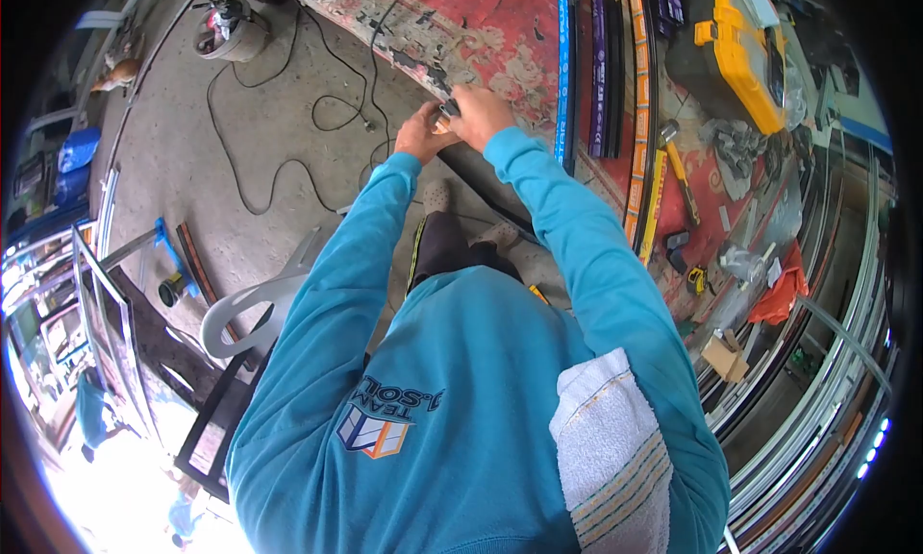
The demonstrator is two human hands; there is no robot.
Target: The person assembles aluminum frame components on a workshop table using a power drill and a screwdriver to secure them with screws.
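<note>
L hand & R hand are up close together, just off the edge of the red floral-covered worktop, above the concrete floor. Both have the near end of a long dark strip: R fingers bent round it w/ a small dark end poking out by the thumb side, L fingers curled in on it from the other side, nearly meeting R. Exact gap btwn fingertips too small to tell. Strip runs down & to the right, past the person's legs, far end hidden by R sleeve.

On worktop, right of the hands: blue-labelled strip, purple-wrapped profiles, orange-labelled strip, then claw hammer & yellow strip, w/ tape measure lower down. Yellow-black toolbox upper right. Orange cloth near tape measure, cardboard piece below it.

Floor, left side: black cable in loose loops, bucket w/ tools in it, grey plastic chair lower. White towel lies on person's teal sweatshirt.
</note>
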